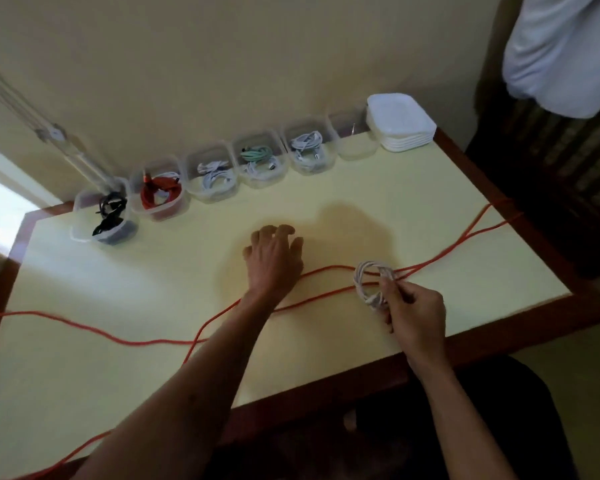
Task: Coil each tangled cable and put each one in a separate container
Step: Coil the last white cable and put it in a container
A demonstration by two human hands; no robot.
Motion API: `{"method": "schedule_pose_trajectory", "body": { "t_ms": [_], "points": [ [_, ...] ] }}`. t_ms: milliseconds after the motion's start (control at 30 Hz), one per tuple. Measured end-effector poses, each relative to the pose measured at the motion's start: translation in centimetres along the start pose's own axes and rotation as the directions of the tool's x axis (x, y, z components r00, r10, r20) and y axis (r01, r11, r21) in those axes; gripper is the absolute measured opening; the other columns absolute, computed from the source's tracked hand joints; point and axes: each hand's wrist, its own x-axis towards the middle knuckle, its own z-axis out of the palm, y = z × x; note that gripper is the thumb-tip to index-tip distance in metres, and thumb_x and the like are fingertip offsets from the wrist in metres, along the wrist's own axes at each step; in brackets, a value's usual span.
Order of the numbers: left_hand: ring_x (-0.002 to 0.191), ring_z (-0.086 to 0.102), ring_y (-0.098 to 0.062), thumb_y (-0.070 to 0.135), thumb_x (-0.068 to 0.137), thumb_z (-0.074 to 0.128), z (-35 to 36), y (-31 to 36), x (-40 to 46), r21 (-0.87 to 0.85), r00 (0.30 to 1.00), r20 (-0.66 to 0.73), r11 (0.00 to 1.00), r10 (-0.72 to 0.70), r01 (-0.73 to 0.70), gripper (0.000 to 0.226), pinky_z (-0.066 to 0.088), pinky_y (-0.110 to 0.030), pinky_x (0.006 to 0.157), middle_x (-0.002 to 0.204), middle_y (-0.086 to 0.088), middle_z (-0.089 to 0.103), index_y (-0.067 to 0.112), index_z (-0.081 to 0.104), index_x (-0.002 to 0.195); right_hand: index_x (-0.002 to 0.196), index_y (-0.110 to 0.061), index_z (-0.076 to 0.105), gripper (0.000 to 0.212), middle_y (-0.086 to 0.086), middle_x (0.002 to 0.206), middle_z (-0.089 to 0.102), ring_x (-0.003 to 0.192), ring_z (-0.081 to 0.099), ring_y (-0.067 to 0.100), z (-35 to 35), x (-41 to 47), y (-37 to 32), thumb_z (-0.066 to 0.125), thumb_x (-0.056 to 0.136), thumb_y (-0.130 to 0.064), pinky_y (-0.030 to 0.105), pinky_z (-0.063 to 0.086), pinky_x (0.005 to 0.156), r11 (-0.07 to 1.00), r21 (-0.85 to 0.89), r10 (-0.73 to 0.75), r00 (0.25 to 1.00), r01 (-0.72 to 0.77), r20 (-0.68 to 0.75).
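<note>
- fingers (390, 284) of the right hand (418, 315) pinch a coiled white cable (368, 280), held just above the tabletop (118, 278) near its right front part.
- left hand (274, 258) is spread with fingers straight and loosely apart, holding nothing; it reaches forward over the middle of the tabletop, and whether it touches the surface cannot be told.
- a long orange cable (153, 341) lies uncoiled across the tabletop, running off both the left and right edges; it passes under the left forearm and under the white coil.
- a row of clear tubs stands along the back by the wall: black cable (110, 216) in the first, an orange coil (160, 195) in the second, white coil (215, 178) in the third, a green one with some white (260, 157) in the fourth, another white coil (307, 145) in the fifth.
- the sixth tub (355, 140) looks empty, just beside a stack of white lids (400, 123).
- step in hand, as i judge it: the white cable is wound and ready to be stowed; the orange cable is not yet begun.
- next move likely calls for carrying the coil to the empty tub at the far right of the row without letting the loops spring loose, so the pinch should stay firm until the coil is inside.
- the coil must lift clear of the orange cable beneath it, or it may snag.
</note>
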Motion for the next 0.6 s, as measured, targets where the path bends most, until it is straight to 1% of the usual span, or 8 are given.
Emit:
{"method": "schedule_pose_trajectory", "body": {
  "t_ms": [100,167,233,267,333,433,500,600],
  "points": [
    [0.142,0.018,-0.031,0.051,0.099,0.034,1.9,0.5,1.8,0.162,0.994,0.075,0.985,-0.074,0.061,0.051,0.02,-0.052,0.112,0.153,-0.017,0.026,0.025,0.036,0.142,0.069,-0.014,0.068,0.03,0.0,0.048,0.058,0.042,0.05,0.006,0.6,2.0,-0.2,0.064,0.095,-0.027,0.02,0.04,0.046,1.0,-0.002,-0.028,0.997,0.028,-0.079],
    [0.147,0.008,-0.032,0.053,0.099,0.027,2.8,0.8,1.5,0.225,0.992,0.079,0.972,-0.094,0.074,0.056,0.011,-0.055,0.116,0.158,-0.019,0.015,0.024,0.028,0.147,0.09,-0.014,0.071,0.013,-0.003,0.056,0.064,0.047,0.056,0.007,0.7,3.6,-0.7,0.066,0.093,-0.026,0.022,0.045,0.05,0.998,0.031,-0.05,0.99,0.055,-0.131],
    [0.148,0.006,-0.03,0.053,0.098,0.027,3.0,0.8,1.4,0.226,0.994,0.062,0.971,-0.092,0.075,0.057,0.009,-0.054,0.117,0.159,-0.017,0.014,0.024,0.028,0.148,0.11,-0.012,0.066,0.024,0.002,0.069,0.07,0.055,0.063,0.009,0.8,5.7,-1.3,0.069,0.09,-0.025,0.027,0.05,0.055,0.995,0.054,-0.07,0.982,0.08,-0.177],
    [0.147,0.007,-0.03,0.054,0.098,0.028,3.0,0.7,1.4,0.22,0.995,0.05,0.973,-0.089,0.076,0.057,0.01,-0.053,0.117,0.159,-0.016,0.016,0.025,0.029,0.147,0.111,-0.011,0.063,0.026,0.003,0.072,0.071,0.055,0.064,0.007,0.8,7.0,-1.7,0.07,0.089,-0.024,0.026,0.05,0.055,0.994,0.05,-0.087,0.979,0.097,-0.187],
    [0.147,0.009,-0.029,0.054,0.097,0.029,3.1,0.5,1.7,0.209,0.996,0.026,0.975,-0.085,0.077,0.054,0.011,-0.052,0.117,0.157,-0.015,0.02,0.027,0.032,0.143,0.102,-0.014,0.061,0.021,0.002,0.073,0.072,0.055,0.064,0.005,1.0,9.9,-3.0,0.072,0.088,-0.025,0.023,0.049,0.057,0.989,0.025,-0.136,0.97,0.144,-0.201],
    [0.145,0.014,-0.028,0.055,0.095,0.027,3.5,0.4,1.8,0.212,0.997,-0.006,0.974,-0.082,0.081,0.052,0.015,-0.051,0.116,0.154,-0.013,0.026,0.029,0.036,0.138,0.087,-0.012,0.063,0.014,-0.005,0.073,0.067,0.059,0.06,0.0,1.8,15.4,-5.9,0.072,0.088,-0.023,0.009,0.041,0.059,0.944,-0.103,-0.326,0.931,0.313,-0.164],
    [0.144,0.017,-0.028,0.057,0.092,0.023,3.5,0.3,1.9,0.212,0.996,-0.021,0.974,-0.082,0.085,0.054,0.015,-0.051,0.115,0.153,-0.012,0.028,0.029,0.039,0.136,0.082,-0.007,0.065,0.018,-0.007,0.072,0.061,0.059,0.056,0.005,2.9,19.6,-8.0,0.071,0.088,-0.023,0.015,0.037,0.059,0.884,-0.208,-0.446,0.889,0.419,-0.104],
    [0.144,0.017,-0.028,0.059,0.089,0.019,3.6,0.2,2.0,0.21,0.996,-0.028,0.974,-0.087,0.091,0.06,0.015,-0.05,0.115,0.153,-0.012,0.03,0.029,0.041,0.136,0.082,-0.007,0.067,0.016,0.001,0.077,0.066,0.071,0.061,0.021,4.9,26.2,-10.7,0.069,0.086,-0.023,0.03,0.043,0.065,0.77,-0.354,-0.546,0.835,0.531,0.064]
  ]
}}
